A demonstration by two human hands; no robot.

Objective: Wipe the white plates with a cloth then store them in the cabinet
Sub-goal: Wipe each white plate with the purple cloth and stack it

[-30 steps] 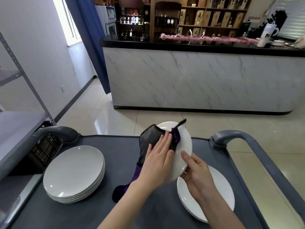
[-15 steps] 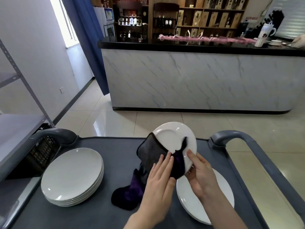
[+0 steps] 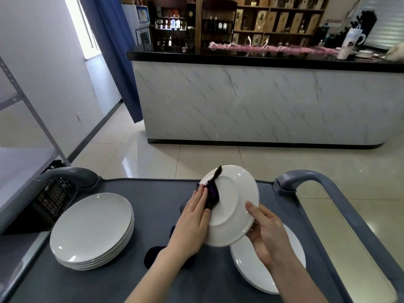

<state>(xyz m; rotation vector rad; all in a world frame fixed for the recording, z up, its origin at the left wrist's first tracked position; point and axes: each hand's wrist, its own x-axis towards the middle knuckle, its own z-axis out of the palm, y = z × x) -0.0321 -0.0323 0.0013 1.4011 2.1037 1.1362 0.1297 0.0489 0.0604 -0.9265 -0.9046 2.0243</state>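
Note:
A white plate (image 3: 235, 202) is held up over the grey cart top (image 3: 153, 197), its underside with the foot ring turned toward me. My right hand (image 3: 267, 236) grips its lower right rim, thumb on the underside. My left hand (image 3: 193, 221) lies with straight fingers at the plate's left edge, pressing a dark purple cloth (image 3: 212, 192) against it. The cloth's tail (image 3: 155, 255) hangs down to the cart under my left wrist. A stack of several white plates (image 3: 91, 228) sits at the left. Another low pile of plates (image 3: 290, 267) lies below my right hand.
The cart has grey handles at the far left (image 3: 72, 174) and right (image 3: 314, 180). A metal rack (image 3: 19, 101) stands at the left with a dark crate (image 3: 50, 200) below it. A marble bar counter (image 3: 262, 101) stands across the tiled floor.
The plate has been turned over, from face toward me to underside toward me. The cloth has moved from the plate's face to its left edge, with my left hand following it.

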